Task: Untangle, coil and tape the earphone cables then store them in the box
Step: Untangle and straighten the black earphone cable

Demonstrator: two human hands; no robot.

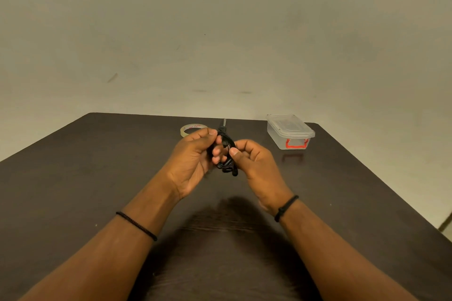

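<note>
Hands are meeting above the middle of the dark brown wooden table [85, 178], both working on one bundle of thin black earphone cable [227, 154]. The left hand [195, 156] is curling its fingers round the upper part of the bundle, with the fingertips showing through the loops. The right hand [254, 161] is pinching the bundle's lower right side between thumb and bent forefinger. The cable is hanging in a loose coil between the two hands, held clear of the tabletop, with a small dark end dangling at the bottom. A thin black cord bracelet is sitting on each wrist.

Behind the hands, a roll of clear adhesive tape [193, 129] is lying flat near the table's far edge. Just beside it, a dark slim tool [223, 124] is partly hidden by the cable; what it is cannot be told. Well to the right, the small clear plastic box with a red clasp [289, 132] is standing with its lid on.
</note>
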